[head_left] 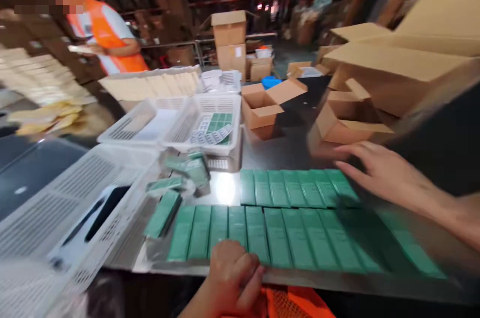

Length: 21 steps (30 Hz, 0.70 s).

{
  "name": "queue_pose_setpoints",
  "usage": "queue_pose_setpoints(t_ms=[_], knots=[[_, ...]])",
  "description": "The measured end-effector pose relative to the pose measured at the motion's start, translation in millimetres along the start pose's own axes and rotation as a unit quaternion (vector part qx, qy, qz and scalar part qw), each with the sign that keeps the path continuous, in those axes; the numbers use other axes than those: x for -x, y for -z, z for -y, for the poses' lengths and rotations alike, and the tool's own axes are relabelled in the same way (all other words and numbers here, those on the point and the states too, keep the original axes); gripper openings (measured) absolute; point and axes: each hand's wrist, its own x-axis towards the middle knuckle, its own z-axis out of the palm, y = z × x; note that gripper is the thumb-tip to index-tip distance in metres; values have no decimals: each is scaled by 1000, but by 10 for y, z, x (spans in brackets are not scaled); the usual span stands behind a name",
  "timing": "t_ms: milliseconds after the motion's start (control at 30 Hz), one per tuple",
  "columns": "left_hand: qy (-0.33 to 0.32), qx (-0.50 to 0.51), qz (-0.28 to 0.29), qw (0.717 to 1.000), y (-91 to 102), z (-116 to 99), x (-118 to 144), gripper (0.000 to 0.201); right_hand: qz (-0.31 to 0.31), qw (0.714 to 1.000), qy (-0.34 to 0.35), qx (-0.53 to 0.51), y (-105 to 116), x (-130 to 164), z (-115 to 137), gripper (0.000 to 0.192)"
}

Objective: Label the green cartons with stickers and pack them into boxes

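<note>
The left hand (234, 270) is curled loosely at the near edge of the metal table (337, 283), its knuckles touching the front row of green boxes (285, 238); it grips nothing. The right hand (378, 170) reaches in flat, fingers spread open, beside the right end of the back row (296, 188). Bare table stays free behind this row, before the cardboard cartons (262, 108).

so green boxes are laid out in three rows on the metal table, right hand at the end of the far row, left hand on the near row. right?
Not quite: the head view shows two rows, not three. The green boxes lie on the metal table, with the right hand at the far row's right end and the left hand curled on the near row's front edge.
</note>
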Motion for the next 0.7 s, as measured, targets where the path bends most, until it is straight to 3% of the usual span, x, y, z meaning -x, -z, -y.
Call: queue_pose_setpoints(t_ms=[100,133,233,333,400,467,533,600,633,700], knots=[[10,0,-31,999,166,-93,98,16,71,973,201,-87,-190,-738,1055,37],[18,-7,-38,999,209,-124,157,16,76,962,239,-107,-300,-923,1441,38],[59,-51,-61,995,305,-195,370,18,70,947,266,-163,-671,-1263,2454,54],[123,-77,-101,984,357,-246,550,21,66,948,253,-181,-948,-1322,3021,71],[180,-61,-122,974,362,-272,605,24,76,946,247,-195,-1037,-1280,3097,61],[266,-9,-145,953,350,-264,591,31,88,945,233,-214,-1035,-1202,2973,46],[396,78,-185,896,332,-194,503,34,91,945,205,-237,-945,-1065,2730,37],[501,184,-235,812,317,-65,339,39,83,949,161,-257,-800,-832,2458,35],[523,236,-254,778,308,8,232,47,80,947,130,-281,-726,-676,2331,37],[515,317,-267,750,279,131,-17,62,89,925,65,-364,-602,-309,2104,40]])
